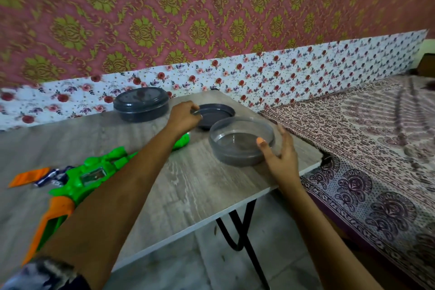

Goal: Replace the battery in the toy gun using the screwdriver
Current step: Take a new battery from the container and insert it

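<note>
Covering the background, a red-and-gold patterned wall runs above a floral strip, and a bed with a printed bedspread lies at the right. A grey wood-grain table on black legs stands against the bed. The green toy gun lies on the table's left part, orange grip toward the viewer, partly under the left forearm, with a rectangular compartment open on its side. A closed dark round container sits at the far edge; a clear round container stands near the right edge, with a dark lid just behind it. The right hand grasps the clear container's wall, thumb over the rim. The left hand is curled at the lid's near rim, with a metallic glint at the fingers; what it grips cannot be told. Blurred batteries and an orange piece lie left of the gun. No screwdriver can be identified.
</note>
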{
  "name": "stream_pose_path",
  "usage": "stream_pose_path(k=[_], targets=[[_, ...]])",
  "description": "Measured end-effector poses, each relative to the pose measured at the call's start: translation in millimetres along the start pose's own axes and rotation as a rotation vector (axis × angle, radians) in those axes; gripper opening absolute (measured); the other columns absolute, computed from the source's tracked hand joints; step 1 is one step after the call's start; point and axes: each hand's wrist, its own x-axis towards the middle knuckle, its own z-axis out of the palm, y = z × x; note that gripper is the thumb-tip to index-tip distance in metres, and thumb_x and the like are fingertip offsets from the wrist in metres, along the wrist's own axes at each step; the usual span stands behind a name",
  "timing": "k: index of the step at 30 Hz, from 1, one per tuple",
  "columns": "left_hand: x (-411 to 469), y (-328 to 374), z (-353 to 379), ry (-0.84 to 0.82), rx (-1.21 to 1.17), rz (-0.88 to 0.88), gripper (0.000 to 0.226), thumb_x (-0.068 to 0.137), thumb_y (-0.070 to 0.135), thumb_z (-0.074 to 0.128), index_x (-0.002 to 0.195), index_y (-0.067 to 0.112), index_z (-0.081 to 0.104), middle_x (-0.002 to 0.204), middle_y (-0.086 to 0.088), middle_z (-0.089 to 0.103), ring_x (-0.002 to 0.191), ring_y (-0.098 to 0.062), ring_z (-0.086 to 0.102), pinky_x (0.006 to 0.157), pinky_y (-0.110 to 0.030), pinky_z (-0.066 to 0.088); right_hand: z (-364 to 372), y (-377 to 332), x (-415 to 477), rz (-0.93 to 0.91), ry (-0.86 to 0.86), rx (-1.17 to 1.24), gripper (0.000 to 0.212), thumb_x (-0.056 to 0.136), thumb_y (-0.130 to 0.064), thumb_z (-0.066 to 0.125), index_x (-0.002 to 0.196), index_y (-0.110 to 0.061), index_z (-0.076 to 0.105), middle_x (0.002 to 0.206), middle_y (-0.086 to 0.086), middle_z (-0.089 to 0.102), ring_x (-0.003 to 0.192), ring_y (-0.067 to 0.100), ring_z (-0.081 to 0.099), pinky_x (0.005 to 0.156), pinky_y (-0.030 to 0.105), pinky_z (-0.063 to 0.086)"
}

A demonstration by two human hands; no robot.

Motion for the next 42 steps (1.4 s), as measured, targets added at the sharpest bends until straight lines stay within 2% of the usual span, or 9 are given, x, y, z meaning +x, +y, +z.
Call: stream_pose_path(k=[3,5,9,15,21,26,31,35,42], targets=[[-30,-6,-29,-0.026,0.077,0.184,0.027,0.087,0.009,0.06,0.113,0.003,0.063,0.121,-0.011,0.063,0.111,-0.027,0.058,0.087,-0.025,0.042,11,-16,-17,-0.141,0.079,0.02,0.056,0.086,-0.028,0.062,0.136,-0.014,0.041,0.143,0.006,0.041,0.132,0.019,0.035,0.109,0.038,0.031],[-49,-15,-50,-0.014,0.116,0.21,0.026,0.087,0.008,0.059,0.113,0.003,0.064,0.121,-0.01,0.064,0.11,-0.027,0.058,0.089,-0.028,0.043,27,-34,-31,-0.239,0.071,0.053,0.045,0.087,-0.023,0.061,0.129,-0.012,0.049,0.134,0.005,0.05,0.123,0.015,0.043,0.103,0.029,0.035],[-84,-48,-100,0.036,0.111,0.128,0.026,0.087,0.007,0.059,0.112,0.004,0.065,0.116,-0.01,0.066,0.106,-0.025,0.061,0.09,-0.028,0.045,78,-75,-54,-0.354,-0.068,0.193,0.031,0.087,-0.014,0.059,0.118,-0.011,0.058,0.114,0.002,0.063,0.105,0.01,0.056,0.095,0.021,0.042],[-146,-121,-199,0.145,0.261,-0.11,0.024,0.087,0.01,0.061,0.109,0.005,0.067,0.112,-0.011,0.067,0.105,-0.026,0.062,0.093,-0.033,0.047,168,-128,-99,-0.467,-0.376,0.285,0.035,0.08,-0.027,0.053,0.107,-0.006,0.062,0.103,0.006,0.068,0.095,0.015,0.064,0.086,0.025,0.05],[-192,-168,-242,0.149,0.342,-0.225,0.023,0.088,0.003,0.056,0.107,0.005,0.069,0.112,-0.011,0.068,0.105,-0.024,0.061,0.089,-0.031,0.048,225,-161,-112,-0.581,-0.572,0.019,0.031,0.083,-0.015,0.063,0.112,-0.004,0.062,0.114,0.009,0.066,0.109,0.024,0.061,0.092,0.028,0.043],[-189,-191,-240,0.054,0.407,-0.284,0.021,0.087,0.01,0.059,0.105,0.01,0.071,0.112,-0.01,0.068,0.101,-0.025,0.062,0.087,-0.034,0.051,260,-190,-99,-0.617,-0.758,-0.458,0.049,0.086,-0.032,0.06,0.131,-0.015,0.048,0.135,0.005,0.052,0.124,0.023,0.048,0.096,0.032,0.041],[-165,-198,-220,0.003,0.488,-0.293,0.027,0.089,0.023,0.06,0.113,0.014,0.068,0.119,-0.008,0.065,0.107,-0.024,0.06,0.085,-0.032,0.051,297,-199,-92,-0.605,-0.858,-0.71,0.06,0.08,-0.038,0.065,0.132,-0.013,0.047,0.133,0.012,0.052,0.118,0.029,0.051,0.091,0.034,0.045],[-145,-204,-206,-0.018,0.55,-0.337,0.03,0.092,0.029,0.056,0.118,0.016,0.064,0.119,-0.01,0.063,0.105,-0.025,0.059,0.067,-0.028,0.041,323,-198,-85,-0.604,-0.897,-0.78,0.06,0.077,-0.038,0.069,0.127,-0.012,0.051,0.129,0.012,0.054,0.115,0.029,0.053,0.087,0.032,0.045],[-132,-223,-193,0.001,0.551,-0.346,0.025,0.089,0.032,0.06,0.1,0.011,0.067,0.103,-0.013,0.067,0.094,-0.029,0.062,0.068,-0.031,0.046,347,-191,-80,-0.579,-0.917,-0.791,0.045,0.077,-0.035,0.071,0.114,-0.012,0.059,0.117,0.01,0.059,0.105,0.027,0.057,0.073,0.029,0.041]])
